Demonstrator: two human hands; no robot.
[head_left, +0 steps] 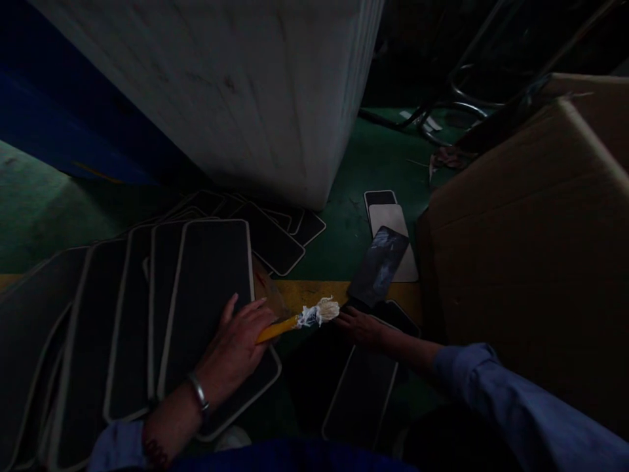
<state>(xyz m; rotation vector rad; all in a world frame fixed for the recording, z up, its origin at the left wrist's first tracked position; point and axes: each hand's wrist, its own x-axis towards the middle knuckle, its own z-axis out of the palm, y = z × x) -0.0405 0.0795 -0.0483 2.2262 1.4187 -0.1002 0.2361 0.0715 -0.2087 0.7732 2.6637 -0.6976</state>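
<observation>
1. Down on the green floor (pixel 354 216), the left hand (pixel 236 354) rests on a dark rectangular panel with a pale edge (pixel 209 288), palm down and fingers spread over its lower right part.
2. Its thumb and fingers also close around the yellow handle of a brush (pixel 295 321); the handle runs out to the right from the hand, and the white, stringy brush head (pixel 322 309) sticks out past the panel's right edge, over the yellow floor stripe (pixel 314 292).
3. The right hand (pixel 361 328) lies just right of the brush head, very near it; whether they touch I cannot tell. Its fingers reach onto the lower end of a shiny dark sheet (pixel 379 265), which tilts up and away from the hand. The light is too dim to show whether the fingers pinch that sheet or only lie against it.
4. More dark panels (pixel 122 314) overlap in a fan to the left of the held panel and behind it, toward a large white block (pixel 236 85).
5. Another dark panel (pixel 361 393) lies below the right forearm.
6. Two small pale panels (pixel 393 219) lie beyond the shiny sheet, beside a cardboard box (pixel 531 249) on the right.
7. A metal bangle (pixel 199 391) circles the left wrist; both sleeves are blue.
</observation>
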